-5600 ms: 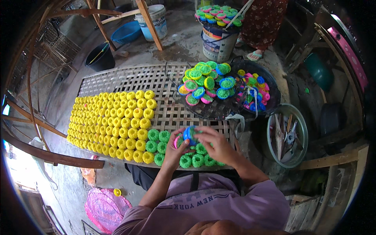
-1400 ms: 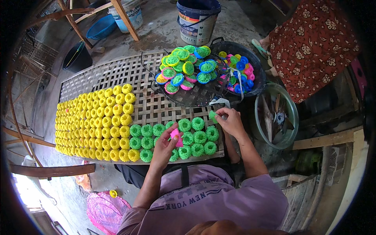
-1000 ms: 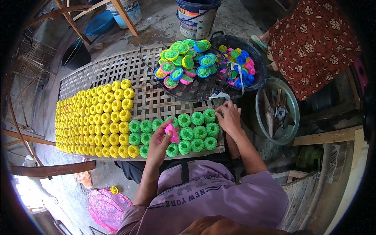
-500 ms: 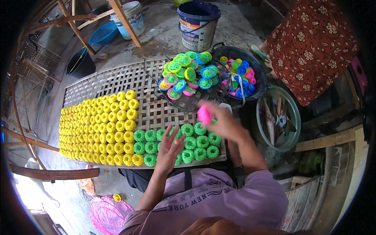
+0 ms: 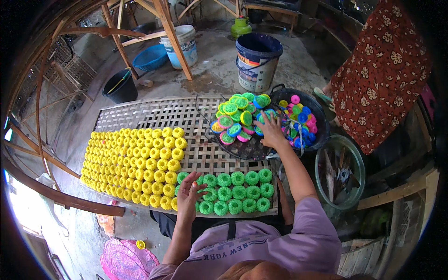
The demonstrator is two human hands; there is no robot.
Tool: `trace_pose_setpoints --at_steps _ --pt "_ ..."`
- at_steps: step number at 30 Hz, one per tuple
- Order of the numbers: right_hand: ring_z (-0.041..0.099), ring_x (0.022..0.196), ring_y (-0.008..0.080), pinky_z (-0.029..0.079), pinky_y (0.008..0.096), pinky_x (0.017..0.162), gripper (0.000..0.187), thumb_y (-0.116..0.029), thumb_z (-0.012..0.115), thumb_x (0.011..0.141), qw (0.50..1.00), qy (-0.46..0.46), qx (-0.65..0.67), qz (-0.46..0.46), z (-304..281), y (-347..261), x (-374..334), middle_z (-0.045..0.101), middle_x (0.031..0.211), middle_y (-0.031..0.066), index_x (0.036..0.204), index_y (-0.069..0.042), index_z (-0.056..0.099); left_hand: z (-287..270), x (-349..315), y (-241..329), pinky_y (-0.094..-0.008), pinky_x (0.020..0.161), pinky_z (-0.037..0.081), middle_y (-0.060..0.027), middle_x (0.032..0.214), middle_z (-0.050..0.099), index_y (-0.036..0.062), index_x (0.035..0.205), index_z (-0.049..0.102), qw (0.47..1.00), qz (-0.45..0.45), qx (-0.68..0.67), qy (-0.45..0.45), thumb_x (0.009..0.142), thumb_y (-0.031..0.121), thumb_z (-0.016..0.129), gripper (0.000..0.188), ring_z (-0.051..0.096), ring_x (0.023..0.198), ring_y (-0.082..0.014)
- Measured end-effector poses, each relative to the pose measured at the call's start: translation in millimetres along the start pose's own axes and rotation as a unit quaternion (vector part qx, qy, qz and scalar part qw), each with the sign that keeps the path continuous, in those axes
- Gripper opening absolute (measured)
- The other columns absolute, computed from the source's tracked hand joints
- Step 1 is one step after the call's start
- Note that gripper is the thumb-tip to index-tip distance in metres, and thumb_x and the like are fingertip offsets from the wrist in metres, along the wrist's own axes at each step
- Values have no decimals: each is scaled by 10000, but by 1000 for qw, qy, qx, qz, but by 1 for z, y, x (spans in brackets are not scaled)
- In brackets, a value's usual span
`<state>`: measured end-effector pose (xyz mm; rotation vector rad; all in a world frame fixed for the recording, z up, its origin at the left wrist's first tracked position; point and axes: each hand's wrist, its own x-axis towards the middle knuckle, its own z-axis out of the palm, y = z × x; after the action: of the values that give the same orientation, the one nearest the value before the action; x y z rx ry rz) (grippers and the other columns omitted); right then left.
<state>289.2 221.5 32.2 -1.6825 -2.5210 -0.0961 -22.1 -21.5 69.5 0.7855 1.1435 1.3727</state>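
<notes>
Right hand [image 5: 272, 132] at round plastic cups [image 5: 246, 118], stringy green filling [image 5: 229, 108].

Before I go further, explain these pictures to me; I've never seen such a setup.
No machine is here: you see two bare human hands. The view comes from a wide fisheye camera worn on the head, looking down, so straight edges bend near the rim. On the woven slatted surface stand rows of yellow pieces, with green pieces to their right. The left hand, over the leftmost green pieces, looks empty. The right hand reaches over a pile of colourful cups, mostly green-filled; whether it touches one is unclear.
</notes>
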Motion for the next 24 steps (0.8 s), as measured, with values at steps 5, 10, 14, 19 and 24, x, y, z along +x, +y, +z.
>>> trace_pose_setpoints --at_steps 5,10,14,19,24 --pt "457 1289 381 388 443 1079 518 -197 784 748 938 116 325 45 -23 11 -10 442 1394 185 1229 -131 605 -10 -10 2 -380 910 527 -138 1428 477 47 1437 368 1000 -19 -12 -8 1009 289 546 523 610 1100 -251" --pt "458 1309 333 390 422 1070 531 -233 813 754 809 91 579 -54 -60 -58 -52 483 1371 175 1236 -127 617 1 1 -12 -534 1065 413 -174 1514 345 61 1511 232 975 -62 -162 -139 1006 420 499 674 466 1293 -384" --pt "346 1396 370 300 458 1137 661 -320 827 745 846 -12 471 -249 -85 -156 -95 374 1482 193 1334 -156 575 3 15 -23 -487 995 481 -130 1418 477 139 1486 305 897 -169 -353 -203 1019 471 437 587 554 1219 -313" --pt "459 1273 356 365 480 1053 482 -263 764 811 804 -25 540 -248 -106 -206 -108 516 1361 137 1256 -146 619 -25 -6 -25 -408 858 556 -67 1283 583 158 1398 442 921 -176 -318 -138 1001 516 451 534 602 1140 -231" --pt "548 1111 316 426 449 947 312 -143 710 798 887 97 278 -357 -102 -241 -105 580 1194 108 1097 -70 657 -53 -33 -20 -403 865 555 -42 1231 602 168 1380 462 936 -165 -302 -79 984 479 521 507 613 1108 -191"
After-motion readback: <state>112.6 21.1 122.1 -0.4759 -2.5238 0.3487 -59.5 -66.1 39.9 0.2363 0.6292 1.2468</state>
